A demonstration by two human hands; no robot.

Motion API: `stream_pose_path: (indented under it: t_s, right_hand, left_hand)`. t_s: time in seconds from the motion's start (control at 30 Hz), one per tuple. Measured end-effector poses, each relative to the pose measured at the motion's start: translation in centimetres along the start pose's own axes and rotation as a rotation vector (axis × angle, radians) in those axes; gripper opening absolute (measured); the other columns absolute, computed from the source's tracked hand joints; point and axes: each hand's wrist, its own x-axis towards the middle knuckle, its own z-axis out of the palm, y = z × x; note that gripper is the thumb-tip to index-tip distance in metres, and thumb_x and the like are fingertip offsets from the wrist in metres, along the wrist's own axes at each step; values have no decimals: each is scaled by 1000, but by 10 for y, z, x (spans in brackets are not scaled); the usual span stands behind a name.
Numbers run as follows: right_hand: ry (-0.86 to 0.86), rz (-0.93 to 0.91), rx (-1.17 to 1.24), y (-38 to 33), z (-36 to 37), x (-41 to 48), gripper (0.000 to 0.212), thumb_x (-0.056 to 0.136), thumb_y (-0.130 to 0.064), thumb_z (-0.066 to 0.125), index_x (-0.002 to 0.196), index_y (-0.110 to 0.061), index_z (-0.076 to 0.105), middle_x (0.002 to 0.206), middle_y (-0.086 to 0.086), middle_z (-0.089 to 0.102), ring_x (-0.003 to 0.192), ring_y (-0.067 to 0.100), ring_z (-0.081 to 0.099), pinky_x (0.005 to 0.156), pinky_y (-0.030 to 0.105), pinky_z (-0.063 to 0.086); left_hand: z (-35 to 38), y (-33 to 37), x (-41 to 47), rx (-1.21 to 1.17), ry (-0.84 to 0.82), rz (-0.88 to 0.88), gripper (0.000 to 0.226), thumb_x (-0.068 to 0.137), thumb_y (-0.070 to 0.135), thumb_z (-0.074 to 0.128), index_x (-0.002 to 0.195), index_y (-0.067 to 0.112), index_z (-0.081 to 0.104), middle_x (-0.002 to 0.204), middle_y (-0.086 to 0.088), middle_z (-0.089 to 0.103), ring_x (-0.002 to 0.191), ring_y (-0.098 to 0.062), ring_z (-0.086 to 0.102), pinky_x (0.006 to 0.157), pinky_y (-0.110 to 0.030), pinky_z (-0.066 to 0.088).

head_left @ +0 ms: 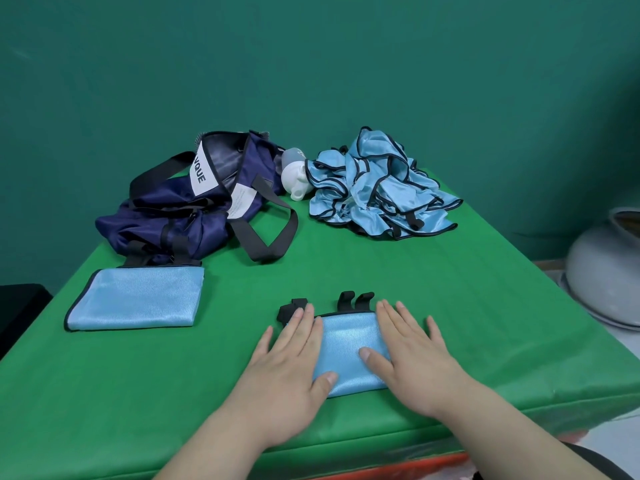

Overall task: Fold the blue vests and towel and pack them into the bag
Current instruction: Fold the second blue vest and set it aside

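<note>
A small folded blue vest [349,344] with black straps lies near the table's front edge. My left hand [291,365] presses flat on its left side, fingers straight. My right hand [412,355] lies flat on its right side. A folded blue towel [138,297] lies at the left. Behind the towel slumps the navy bag [180,216] with black handles, its mouth open toward the back. A crumpled heap of blue vests [377,188] sits at the back right.
A white and grey bottle [294,174] lies between the bag and the vest heap. The green table cover [450,289] ends close to my arms. A pale round container [609,271] stands off the table at the right.
</note>
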Motion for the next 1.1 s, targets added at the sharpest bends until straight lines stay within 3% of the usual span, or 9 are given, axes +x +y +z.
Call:
stream_pose_path:
  t_s: [0.13, 0.3, 0.4, 0.47, 0.63, 0.8, 0.87, 0.97, 1.1]
  right_hand:
    - [0, -10, 59, 3, -1, 2, 87, 96, -71, 23, 159, -22, -11, 166, -12, -12, 151, 6, -16, 123, 52, -8]
    - [16, -80, 211, 5, -7, -2, 79, 97, -61, 42, 160, -25, 10, 165, -16, 10, 151, -2, -4, 123, 47, -10]
    - [76, -148, 279, 1, -5, -1, 64, 100, -52, 45, 157, -29, 27, 161, -19, 26, 149, -5, 6, 125, 41, -4]
    - [103, -175, 288, -2, -4, 2, 58, 100, -47, 47, 154, -31, 34, 158, -20, 33, 148, -6, 13, 125, 37, 1]
    - [177, -154, 322, -4, -7, 6, 51, 95, -39, 58, 145, -32, 50, 142, -15, 53, 133, 4, 42, 116, 29, 29]
    - [173, -153, 338, -4, -12, 5, 46, 93, -35, 62, 139, -31, 57, 129, -16, 60, 123, 2, 48, 103, 18, 34]
    - [160, -165, 327, -4, -12, 3, 45, 93, -37, 62, 137, -33, 59, 126, -16, 60, 123, 0, 47, 100, 17, 34]
    - [138, -176, 312, -5, -13, 1, 45, 92, -39, 63, 137, -33, 59, 126, -18, 60, 120, -3, 44, 100, 16, 33]
    - [138, -172, 268, -6, -13, 1, 47, 94, -42, 58, 140, -33, 55, 117, -17, 57, 115, 3, 43, 105, 28, 38]
  left_hand:
    - [-3, 0, -3, 27, -12, -52, 90, 82, 73, -4, 153, 23, -26, 153, 8, -43, 138, -6, -43, 122, -45, -12]
    - [-10, -5, -18, -15, 10, -81, 90, 80, 79, -10, 155, 31, -20, 157, 12, -36, 143, -8, -36, 122, -40, -12]
    - [-18, -16, -28, -95, 46, -113, 89, 75, 71, -8, 157, 38, -5, 161, 21, -18, 150, -5, -14, 122, -30, 0]
    - [-25, -23, -29, -138, 98, -123, 67, 93, 65, 12, 156, 42, 13, 162, 25, 3, 149, -4, 7, 120, -27, 13]
    - [-34, -34, -23, -273, 173, -137, 42, 101, 43, 49, 142, 47, 45, 142, 36, 36, 129, 4, 37, 108, -20, 31]
    - [-40, -38, -22, -369, 176, -179, 26, 95, 41, 61, 121, 46, 65, 105, 45, 49, 108, 9, 53, 84, -6, 37]
    - [-42, -37, -24, -381, 160, -209, 21, 94, 42, 62, 114, 48, 66, 102, 41, 53, 100, 7, 54, 82, -6, 40]
    - [-43, -33, -28, -390, 155, -254, 22, 90, 44, 66, 111, 47, 61, 107, 30, 52, 91, 5, 56, 82, -22, 48]
    - [-44, -32, -34, -349, 156, -334, 40, 85, 59, 64, 120, 50, 48, 107, 22, 40, 85, 2, 54, 76, -26, 49]
